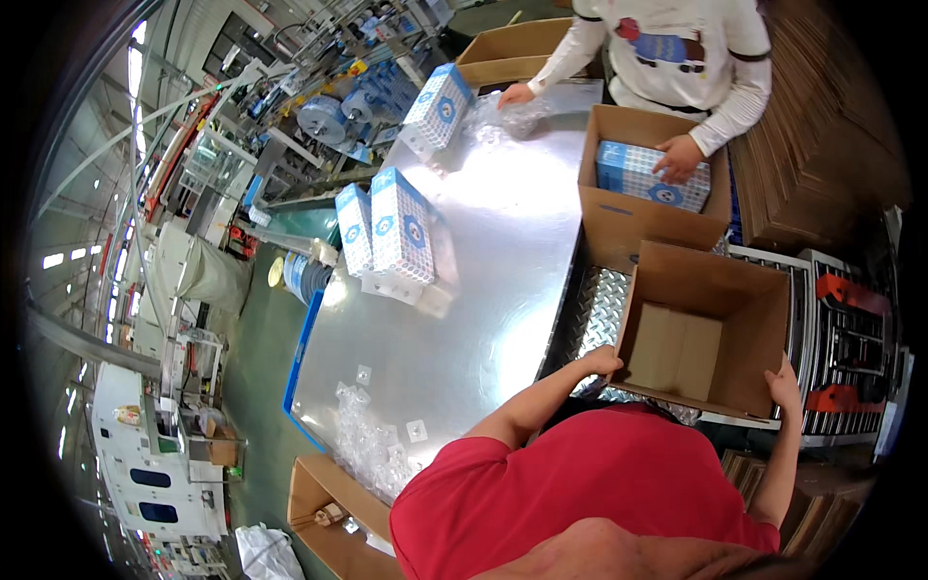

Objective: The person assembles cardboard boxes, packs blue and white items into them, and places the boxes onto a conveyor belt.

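The big, open brown cardboard box (750, 319) is between the person's two hands, at the right of the table. The left hand (605, 362) has its fingers curled shut on the box's rim, at the near left corner. The right hand (785, 385) touches the rim at the near right side. Its fingertips look very small here, so I cannot tell if they are clamped tight or just resting.

The box is plain brown, with straight walls and its top open. Its flat bottom shows, a bit lighter in the middle.

Just past it, on the far side, is another open brown cardboard box (619, 224) with a blue and white patterned carton (633, 174) inside. A co-worker in a white shirt (667, 68) has one hand on that carton. This second box stands close, right in the way on the far side. To the left is a wide, shiny silver metal table (483, 280). Two tall blue and white cartons (401, 232) stand on its left side. A pile of small clear plastic pieces (360, 435) lies at its near left end. Shiny metal rollers (804, 309) are to the right.
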The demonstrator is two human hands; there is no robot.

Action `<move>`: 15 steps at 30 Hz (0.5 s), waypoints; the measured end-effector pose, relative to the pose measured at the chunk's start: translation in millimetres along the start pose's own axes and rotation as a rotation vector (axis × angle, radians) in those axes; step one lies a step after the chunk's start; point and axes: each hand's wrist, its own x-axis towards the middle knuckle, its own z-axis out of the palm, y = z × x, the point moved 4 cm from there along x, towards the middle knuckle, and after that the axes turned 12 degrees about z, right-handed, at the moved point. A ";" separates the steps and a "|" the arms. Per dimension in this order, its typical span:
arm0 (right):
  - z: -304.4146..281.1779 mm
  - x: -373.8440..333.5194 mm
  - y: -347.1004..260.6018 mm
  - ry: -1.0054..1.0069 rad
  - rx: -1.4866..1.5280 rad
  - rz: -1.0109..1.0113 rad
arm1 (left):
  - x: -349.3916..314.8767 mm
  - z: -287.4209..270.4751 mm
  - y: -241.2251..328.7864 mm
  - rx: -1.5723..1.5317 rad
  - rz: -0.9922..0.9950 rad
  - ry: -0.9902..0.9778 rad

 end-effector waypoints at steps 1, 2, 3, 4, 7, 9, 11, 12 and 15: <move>9.4 -2.8 -16.3 -0.009 0.047 0.085 | -11.3 -22.4 12.9 0.127 0.021 -0.024; 22.9 -0.6 -19.1 -0.058 0.073 0.081 | -23.6 -51.7 25.6 0.261 0.048 -0.054; 42.9 4.3 -30.8 -0.023 -0.049 0.111 | -39.2 -95.0 38.5 0.438 0.019 -0.026; 68.2 6.7 -49.6 0.009 -0.171 0.140 | -57.8 -140.6 43.9 0.399 0.014 0.158; 129.0 -4.3 -121.0 -0.032 -0.258 0.353 | -140.8 -315.8 22.0 0.438 0.063 0.892; 131.6 0.3 -103.3 -0.017 -0.184 0.155 | -202.8 -434.6 -48.9 0.839 0.035 1.268; 115.7 -1.9 -74.7 -0.078 -0.001 0.126 | -225.1 -491.8 -95.0 0.773 -0.365 1.130; 113.4 -4.5 -74.6 -0.146 0.246 0.175 | -230.8 -499.8 -110.7 0.641 -0.477 1.057; 90.0 -14.9 -140.8 0.523 -0.314 -0.137 | -204.3 -488.3 -92.9 0.439 -0.462 0.910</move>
